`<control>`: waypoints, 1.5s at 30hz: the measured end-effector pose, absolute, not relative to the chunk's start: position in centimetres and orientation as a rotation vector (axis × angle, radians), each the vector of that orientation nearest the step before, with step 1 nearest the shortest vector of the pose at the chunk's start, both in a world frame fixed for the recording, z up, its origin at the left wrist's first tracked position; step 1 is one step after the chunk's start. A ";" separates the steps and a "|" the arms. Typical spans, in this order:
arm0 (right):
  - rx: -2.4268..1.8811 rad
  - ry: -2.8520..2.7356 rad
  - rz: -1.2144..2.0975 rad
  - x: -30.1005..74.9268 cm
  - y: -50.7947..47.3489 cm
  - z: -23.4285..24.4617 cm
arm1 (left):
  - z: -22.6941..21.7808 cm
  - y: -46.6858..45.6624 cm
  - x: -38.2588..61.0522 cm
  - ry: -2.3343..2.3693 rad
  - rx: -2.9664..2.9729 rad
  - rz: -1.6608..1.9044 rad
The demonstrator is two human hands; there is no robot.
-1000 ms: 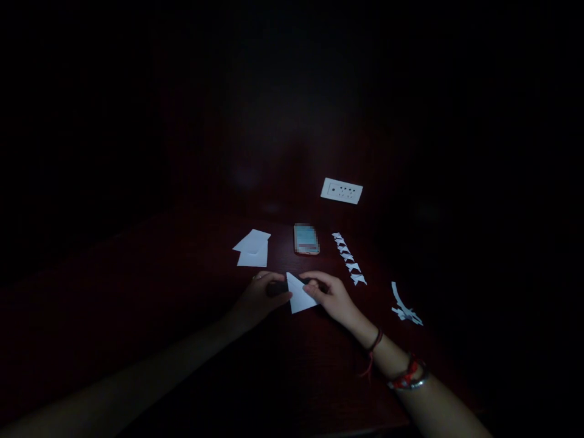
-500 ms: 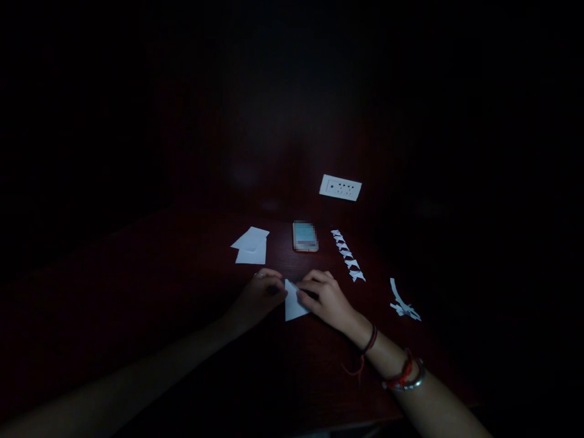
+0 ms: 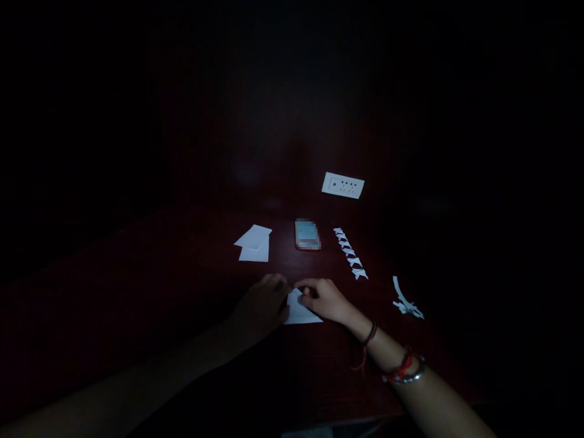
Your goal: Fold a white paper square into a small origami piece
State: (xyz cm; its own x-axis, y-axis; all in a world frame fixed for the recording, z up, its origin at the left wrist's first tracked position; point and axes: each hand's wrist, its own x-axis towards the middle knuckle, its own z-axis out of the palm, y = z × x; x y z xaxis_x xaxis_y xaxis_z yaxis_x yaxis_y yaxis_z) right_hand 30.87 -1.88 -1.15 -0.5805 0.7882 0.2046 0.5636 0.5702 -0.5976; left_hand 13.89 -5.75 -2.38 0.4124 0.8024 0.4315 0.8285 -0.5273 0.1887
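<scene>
A white sheet of paper [image 3: 301,311], roughly triangular with a wide lower edge, lies on the dark reddish table between my hands. My left hand [image 3: 267,301] grips its left edge, thumb toward me and fingers curled over at the far side; shadow covers part of that hand. At the paper's upper right, my right hand [image 3: 326,299] pinches it with thumb and bent index finger, the index tip reaching the top corner. Red and dark string bracelets and a silver bangle [image 3: 413,376] circle my right wrist and forearm.
Two overlapping white paper pieces [image 3: 254,252] lie left of a phone [image 3: 308,235]. Right of the phone runs a row of several small folded paper shapes [image 3: 350,253]. Paper strips [image 3: 406,306] lie farther right. A white socket plate [image 3: 343,185] is on the back wall. Surroundings are dark.
The paper has turned, its lower edge now nearly level and wider in view. My left hand has shifted toward me along its edge; the right has moved slightly right. The view has shifted a little.
</scene>
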 end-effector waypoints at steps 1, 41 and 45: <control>-1.098 -2.352 0.675 30.9 -1.8 -1.2 | -2.3 -5.9 14.0 -1.472 -2.613 -0.705; -1.305 -2.070 0.890 30.0 0.8 -2.7 | -1.2 -6.9 15.9 -1.463 -2.531 -0.381; -1.314 -2.091 0.885 30.4 0.5 -2.2 | -1.4 -7.0 15.9 -1.449 -2.499 -0.399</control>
State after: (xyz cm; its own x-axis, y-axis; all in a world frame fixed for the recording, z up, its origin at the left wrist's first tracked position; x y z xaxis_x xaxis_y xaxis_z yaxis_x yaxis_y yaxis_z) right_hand 30.36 0.47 -2.22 -0.3998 0.9131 0.0795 0.5788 0.3188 -0.7506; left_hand 15.86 -6.96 -1.42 0.4752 0.8103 0.3430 0.8716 -0.4869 -0.0573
